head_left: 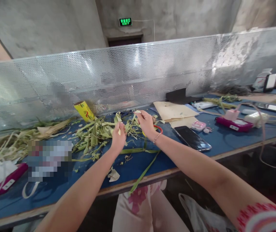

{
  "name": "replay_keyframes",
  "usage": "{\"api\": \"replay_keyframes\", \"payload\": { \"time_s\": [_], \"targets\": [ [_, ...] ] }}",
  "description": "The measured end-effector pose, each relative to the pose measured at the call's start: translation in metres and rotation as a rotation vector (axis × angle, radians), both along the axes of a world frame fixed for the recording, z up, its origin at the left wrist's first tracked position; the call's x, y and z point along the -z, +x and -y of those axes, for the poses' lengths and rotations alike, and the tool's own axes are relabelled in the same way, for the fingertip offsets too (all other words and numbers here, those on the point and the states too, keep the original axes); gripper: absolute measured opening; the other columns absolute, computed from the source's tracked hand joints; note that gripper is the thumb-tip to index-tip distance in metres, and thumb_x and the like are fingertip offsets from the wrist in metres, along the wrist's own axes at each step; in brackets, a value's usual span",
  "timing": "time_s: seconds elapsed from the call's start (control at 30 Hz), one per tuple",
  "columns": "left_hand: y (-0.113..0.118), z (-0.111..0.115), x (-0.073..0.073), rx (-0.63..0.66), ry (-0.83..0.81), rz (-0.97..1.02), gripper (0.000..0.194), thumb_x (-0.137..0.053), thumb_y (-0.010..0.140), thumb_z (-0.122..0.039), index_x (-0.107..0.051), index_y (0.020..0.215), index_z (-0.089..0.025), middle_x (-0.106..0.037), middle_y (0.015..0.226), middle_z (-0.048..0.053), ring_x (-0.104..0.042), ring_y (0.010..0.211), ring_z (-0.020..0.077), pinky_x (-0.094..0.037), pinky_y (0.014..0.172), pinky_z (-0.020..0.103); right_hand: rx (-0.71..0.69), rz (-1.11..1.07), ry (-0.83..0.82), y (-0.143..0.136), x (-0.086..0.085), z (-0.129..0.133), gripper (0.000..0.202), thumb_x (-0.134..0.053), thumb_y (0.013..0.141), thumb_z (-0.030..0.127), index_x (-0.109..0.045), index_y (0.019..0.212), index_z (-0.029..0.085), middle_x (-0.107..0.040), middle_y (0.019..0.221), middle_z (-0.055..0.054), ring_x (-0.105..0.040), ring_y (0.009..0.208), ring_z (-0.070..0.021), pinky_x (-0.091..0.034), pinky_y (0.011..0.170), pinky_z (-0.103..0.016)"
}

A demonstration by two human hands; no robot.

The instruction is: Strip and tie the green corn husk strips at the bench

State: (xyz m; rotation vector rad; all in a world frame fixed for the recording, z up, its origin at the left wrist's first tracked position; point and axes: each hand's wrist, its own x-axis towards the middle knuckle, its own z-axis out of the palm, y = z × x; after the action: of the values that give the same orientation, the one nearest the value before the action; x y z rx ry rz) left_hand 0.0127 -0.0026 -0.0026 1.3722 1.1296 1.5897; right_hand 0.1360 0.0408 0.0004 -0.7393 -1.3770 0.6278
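Note:
My left hand (119,134) is closed in a pinch on a pale green leaf strip, its end poking above the fingertips. Just to its right and a little higher, my right hand (146,123) pinches a pale piece of the same leafy stuff; a red band and a thin bracelet circle that wrist. Behind and left of both hands spreads a heap of green, husk-like leaves (93,133). Long green blades (142,174) lie below the hands, one hanging over the table edge. Whether one strip joins both hands, I cannot tell.
A yellow tube (84,111) leans by the perforated metal screen (138,69). Dry husks (53,130) and a purple power strip (9,180) lie left. To the right are a phone (192,138), brown paper (174,111), a pink case (198,126), another purple power strip (234,124) and cables.

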Motion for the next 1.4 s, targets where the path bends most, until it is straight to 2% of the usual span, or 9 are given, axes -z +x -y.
{"api": "replay_keyframes", "payload": {
  "time_s": [0.23,0.47,0.6,0.77,0.93,1.03,1.13,1.27,1.4],
  "targets": [
    [-0.017,-0.002,-0.014,0.264,-0.206,0.293,0.027,-0.056,0.068,-0.040,-0.049,0.063,-0.014,-0.043,0.042,-0.003,-0.034,0.036,0.0050,-0.025,0.035,0.017,-0.127,-0.067,-0.228,-0.001,0.010,-0.012,0.021,-0.045,0.075,0.036,-0.047,0.065,0.018,-0.040,0.046,0.006,-0.031,0.040,-0.0061,-0.024,0.041,-0.021],
    [-0.030,0.004,-0.025,0.478,-0.127,0.524,0.031,-0.048,0.066,-0.031,-0.061,0.086,-0.012,-0.063,0.092,0.011,-0.058,0.071,0.0142,-0.047,0.062,0.027,-0.371,-0.202,-0.433,-0.012,0.006,0.001,0.016,-0.050,0.071,0.031,-0.040,0.067,0.019,-0.040,0.049,0.009,-0.033,0.037,-0.0035,-0.023,0.036,-0.018],
    [-0.023,-0.002,-0.017,0.317,-0.106,0.391,0.021,-0.064,0.056,-0.014,-0.060,0.076,-0.015,-0.062,0.079,0.002,-0.055,0.063,0.0072,-0.044,0.060,0.020,-0.416,-0.232,-0.424,-0.019,0.007,0.005,0.014,-0.050,0.070,0.029,-0.040,0.067,0.019,-0.044,0.049,0.008,-0.037,0.039,-0.0042,-0.030,0.039,-0.018],
    [-0.018,-0.012,-0.006,0.091,-0.042,0.285,0.024,-0.068,0.058,-0.029,-0.050,0.058,-0.013,-0.051,0.054,-0.004,-0.048,0.053,0.0042,-0.040,0.053,0.017,-0.418,-0.204,-0.448,-0.023,0.006,0.011,0.013,-0.051,0.070,0.026,-0.041,0.068,0.020,-0.041,0.048,0.008,-0.039,0.039,-0.0059,-0.033,0.040,-0.020],
    [-0.021,-0.015,-0.007,-0.047,-0.063,0.330,0.021,-0.058,0.067,-0.030,-0.043,0.064,-0.016,-0.053,0.057,-0.004,-0.053,0.054,0.0070,-0.043,0.054,0.020,-0.416,-0.082,-0.463,-0.017,0.009,0.006,0.016,-0.051,0.069,0.027,-0.038,0.076,0.021,-0.050,0.062,0.005,-0.049,0.047,-0.0093,-0.043,0.049,-0.026],
    [-0.023,-0.015,-0.008,-0.099,-0.090,0.256,0.017,-0.051,0.074,-0.030,-0.040,0.069,-0.018,-0.051,0.057,-0.005,-0.052,0.049,0.0077,-0.042,0.050,0.021,-0.173,0.184,-0.269,-0.006,0.010,-0.001,0.019,-0.052,0.065,0.022,-0.041,0.081,0.020,-0.053,0.081,-0.002,-0.055,0.065,-0.0142,-0.047,0.063,-0.034],
    [-0.026,-0.016,-0.004,-0.136,-0.068,0.088,0.017,-0.049,0.076,-0.032,-0.039,0.071,-0.019,-0.046,0.054,-0.007,-0.045,0.041,0.0064,-0.036,0.041,0.019,0.071,0.464,0.160,0.003,0.006,-0.001,0.028,-0.055,0.066,0.017,-0.050,0.093,0.017,-0.053,0.098,-0.008,-0.051,0.094,-0.0205,-0.038,0.088,-0.044],
    [-0.027,-0.016,0.001,-0.109,-0.002,-0.069,0.022,-0.050,0.075,-0.036,-0.039,0.069,-0.018,-0.039,0.047,-0.009,-0.035,0.035,0.0044,-0.027,0.036,0.018,-0.045,0.773,0.564,0.002,0.003,0.011,0.030,-0.055,0.072,0.019,-0.056,0.102,0.023,-0.051,0.109,-0.008,-0.047,0.103,-0.0199,-0.033,0.094,-0.042],
    [-0.023,-0.010,-0.001,0.021,-0.010,0.028,0.025,-0.054,0.071,-0.036,-0.038,0.069,-0.018,-0.042,0.048,-0.009,-0.038,0.037,0.0041,-0.029,0.037,0.017,-0.098,0.866,0.702,-0.007,0.006,0.021,0.027,-0.050,0.075,0.014,-0.060,0.099,0.024,-0.053,0.104,-0.007,-0.048,0.099,-0.0182,-0.037,0.090,-0.039]
  ]
}}
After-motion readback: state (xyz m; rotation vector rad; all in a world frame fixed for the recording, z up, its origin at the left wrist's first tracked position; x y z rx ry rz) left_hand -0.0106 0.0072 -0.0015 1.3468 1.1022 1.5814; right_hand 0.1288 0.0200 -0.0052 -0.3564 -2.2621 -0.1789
